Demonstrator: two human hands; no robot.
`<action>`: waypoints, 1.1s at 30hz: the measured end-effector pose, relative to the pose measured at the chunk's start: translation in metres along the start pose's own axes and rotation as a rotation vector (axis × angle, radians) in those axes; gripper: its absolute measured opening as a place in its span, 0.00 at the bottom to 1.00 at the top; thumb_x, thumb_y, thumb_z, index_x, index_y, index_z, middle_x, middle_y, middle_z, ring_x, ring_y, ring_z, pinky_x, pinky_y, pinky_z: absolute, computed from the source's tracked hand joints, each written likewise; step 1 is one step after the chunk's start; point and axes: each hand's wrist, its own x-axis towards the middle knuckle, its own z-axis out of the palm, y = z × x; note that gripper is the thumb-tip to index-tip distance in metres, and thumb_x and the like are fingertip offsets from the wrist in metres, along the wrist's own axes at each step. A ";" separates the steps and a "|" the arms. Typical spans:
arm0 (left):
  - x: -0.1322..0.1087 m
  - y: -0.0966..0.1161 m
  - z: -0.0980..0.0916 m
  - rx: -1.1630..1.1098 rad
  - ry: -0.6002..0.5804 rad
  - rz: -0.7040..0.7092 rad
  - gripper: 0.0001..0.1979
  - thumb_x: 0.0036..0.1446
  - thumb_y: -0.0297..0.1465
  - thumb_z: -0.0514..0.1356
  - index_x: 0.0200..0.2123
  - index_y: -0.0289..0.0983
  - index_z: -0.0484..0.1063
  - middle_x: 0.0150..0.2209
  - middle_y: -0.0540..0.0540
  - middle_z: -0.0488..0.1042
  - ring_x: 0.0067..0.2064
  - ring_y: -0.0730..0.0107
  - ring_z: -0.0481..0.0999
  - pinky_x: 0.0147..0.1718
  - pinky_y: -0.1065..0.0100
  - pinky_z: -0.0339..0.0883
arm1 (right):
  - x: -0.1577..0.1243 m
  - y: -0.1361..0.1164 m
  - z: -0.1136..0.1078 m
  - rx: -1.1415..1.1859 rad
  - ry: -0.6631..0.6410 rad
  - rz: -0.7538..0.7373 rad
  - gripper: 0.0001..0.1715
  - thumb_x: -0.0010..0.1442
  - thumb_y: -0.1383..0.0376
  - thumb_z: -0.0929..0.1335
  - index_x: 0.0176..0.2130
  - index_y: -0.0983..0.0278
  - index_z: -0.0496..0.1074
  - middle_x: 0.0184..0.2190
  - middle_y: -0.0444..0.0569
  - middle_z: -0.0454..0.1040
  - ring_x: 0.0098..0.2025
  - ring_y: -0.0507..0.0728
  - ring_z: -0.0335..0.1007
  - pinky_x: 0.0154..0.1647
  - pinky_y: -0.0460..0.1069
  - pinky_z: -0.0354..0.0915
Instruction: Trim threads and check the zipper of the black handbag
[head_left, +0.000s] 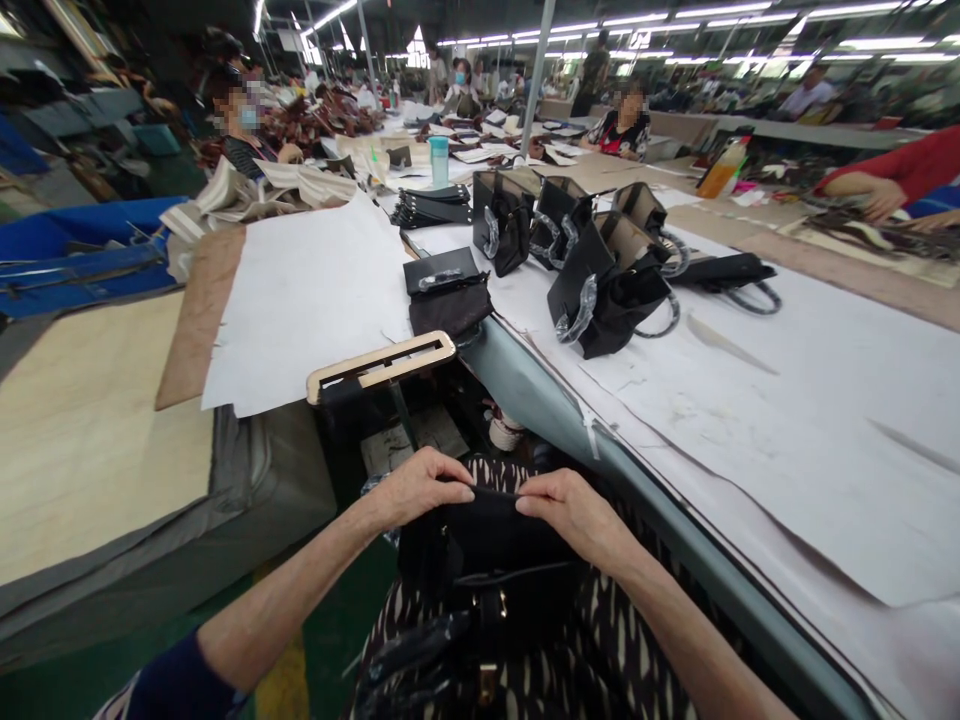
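A black handbag with gold-coloured metal fittings rests on my lap. My left hand pinches its upper edge between thumb and fingers. On the same edge, a short way to the right, my right hand has a matching pinch. Wrapped in clear plastic, a handle of the bag hangs low on the left. Ahead of my hands stands a wooden frame, a long rounded loop on a post.
Several black handbags with plastic-wrapped handles stand on the white-covered table to the right. A folded black bag lies near its corner. White sheet covers the left table. Co-workers sit beyond; a red-sleeved arm works at right.
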 end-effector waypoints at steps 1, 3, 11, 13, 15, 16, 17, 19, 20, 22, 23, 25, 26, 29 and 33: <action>0.001 0.002 -0.001 0.009 -0.015 0.002 0.11 0.48 0.33 0.58 0.33 0.33 0.75 0.27 0.50 0.72 0.29 0.72 0.67 0.28 0.74 0.58 | 0.001 0.001 0.000 0.002 0.001 0.006 0.15 0.51 0.61 0.61 0.18 0.64 0.56 0.17 0.39 0.51 0.22 0.48 0.49 0.23 0.45 0.46; 0.002 0.005 -0.002 0.046 -0.048 0.018 0.11 0.49 0.33 0.56 0.32 0.33 0.75 0.26 0.51 0.71 0.29 0.73 0.65 0.28 0.74 0.57 | 0.002 0.003 0.000 0.008 -0.011 0.019 0.15 0.51 0.60 0.61 0.18 0.64 0.58 0.17 0.39 0.52 0.22 0.49 0.50 0.23 0.45 0.46; 0.008 0.014 -0.003 0.173 -0.123 0.038 0.15 0.53 0.37 0.51 0.21 0.33 0.66 0.19 0.54 0.55 0.22 0.77 0.52 0.19 0.73 0.46 | 0.010 0.006 -0.002 -0.056 -0.068 0.025 0.18 0.54 0.56 0.59 0.19 0.63 0.54 0.17 0.39 0.50 0.21 0.48 0.47 0.21 0.46 0.44; 0.010 0.016 -0.003 0.190 -0.146 0.020 0.16 0.53 0.38 0.51 0.19 0.34 0.62 0.18 0.54 0.52 0.21 0.77 0.50 0.18 0.72 0.43 | 0.012 0.005 -0.002 -0.074 -0.073 0.024 0.18 0.54 0.56 0.59 0.19 0.63 0.53 0.17 0.39 0.50 0.21 0.48 0.47 0.21 0.46 0.44; 0.012 0.018 -0.004 0.214 -0.159 0.010 0.16 0.52 0.38 0.52 0.17 0.35 0.59 0.17 0.54 0.50 0.20 0.77 0.49 0.17 0.71 0.41 | 0.012 0.003 -0.002 -0.081 -0.076 0.030 0.18 0.54 0.56 0.59 0.19 0.63 0.53 0.17 0.39 0.50 0.21 0.48 0.47 0.20 0.46 0.44; 0.013 0.019 -0.005 0.225 -0.159 0.005 0.16 0.52 0.38 0.52 0.17 0.35 0.58 0.17 0.54 0.50 0.20 0.78 0.48 0.16 0.71 0.40 | 0.012 0.002 -0.002 -0.083 -0.078 0.033 0.18 0.54 0.56 0.59 0.19 0.63 0.53 0.17 0.39 0.50 0.21 0.48 0.47 0.20 0.46 0.43; 0.014 0.019 -0.005 0.232 -0.156 -0.003 0.17 0.51 0.38 0.52 0.16 0.35 0.57 0.16 0.54 0.49 0.19 0.78 0.48 0.16 0.71 0.39 | 0.012 0.001 -0.001 -0.084 -0.077 0.037 0.19 0.55 0.56 0.59 0.19 0.63 0.53 0.17 0.39 0.49 0.21 0.48 0.46 0.20 0.46 0.43; 0.014 0.018 -0.003 0.234 -0.144 -0.023 0.17 0.51 0.38 0.52 0.16 0.35 0.57 0.16 0.54 0.49 0.19 0.78 0.47 0.16 0.71 0.39 | 0.011 -0.001 0.000 -0.088 -0.065 0.050 0.19 0.55 0.55 0.58 0.19 0.63 0.52 0.17 0.39 0.49 0.20 0.48 0.46 0.19 0.46 0.42; 0.015 0.017 -0.002 0.228 -0.134 -0.030 0.17 0.50 0.39 0.52 0.16 0.35 0.57 0.16 0.54 0.50 0.19 0.78 0.47 0.16 0.71 0.39 | 0.011 -0.001 0.000 -0.097 -0.049 0.057 0.20 0.55 0.55 0.58 0.19 0.63 0.52 0.17 0.39 0.48 0.20 0.48 0.46 0.19 0.46 0.42; 0.014 0.015 0.001 0.212 -0.112 -0.034 0.17 0.50 0.39 0.52 0.16 0.35 0.58 0.16 0.54 0.50 0.19 0.78 0.48 0.16 0.71 0.39 | 0.008 -0.003 0.002 -0.119 -0.012 0.066 0.20 0.55 0.56 0.58 0.19 0.63 0.51 0.17 0.39 0.49 0.20 0.47 0.46 0.20 0.46 0.43; 0.014 0.013 0.002 0.204 -0.104 -0.035 0.17 0.50 0.39 0.52 0.16 0.35 0.58 0.16 0.54 0.50 0.19 0.78 0.48 0.16 0.71 0.40 | 0.007 -0.003 0.003 -0.130 0.005 0.068 0.19 0.55 0.57 0.58 0.18 0.64 0.52 0.17 0.39 0.50 0.21 0.47 0.47 0.20 0.46 0.43; 0.014 0.012 0.005 0.189 -0.095 -0.041 0.17 0.50 0.39 0.52 0.16 0.35 0.58 0.16 0.55 0.50 0.19 0.78 0.48 0.16 0.71 0.39 | 0.005 -0.004 0.005 -0.143 0.025 0.061 0.19 0.55 0.58 0.59 0.18 0.64 0.53 0.17 0.39 0.51 0.21 0.48 0.48 0.21 0.45 0.44; 0.015 0.011 0.005 0.184 -0.095 -0.046 0.17 0.50 0.39 0.52 0.16 0.35 0.58 0.16 0.55 0.50 0.19 0.78 0.48 0.16 0.71 0.39 | 0.004 -0.005 0.005 -0.144 0.029 0.054 0.19 0.55 0.58 0.59 0.18 0.64 0.53 0.17 0.39 0.52 0.21 0.48 0.48 0.21 0.45 0.44; 0.017 0.009 0.006 0.174 -0.090 -0.066 0.16 0.49 0.38 0.53 0.15 0.35 0.57 0.16 0.55 0.49 0.19 0.78 0.47 0.16 0.70 0.38 | 0.005 -0.005 0.006 -0.147 0.036 0.025 0.20 0.55 0.59 0.59 0.17 0.64 0.53 0.16 0.39 0.52 0.20 0.48 0.48 0.21 0.45 0.43; 0.014 0.009 0.007 0.164 -0.087 -0.088 0.16 0.48 0.36 0.53 0.15 0.35 0.55 0.16 0.55 0.48 0.19 0.78 0.47 0.17 0.70 0.38 | 0.004 -0.008 0.004 -0.163 0.059 -0.003 0.20 0.56 0.62 0.60 0.15 0.65 0.56 0.15 0.39 0.52 0.20 0.47 0.49 0.22 0.45 0.45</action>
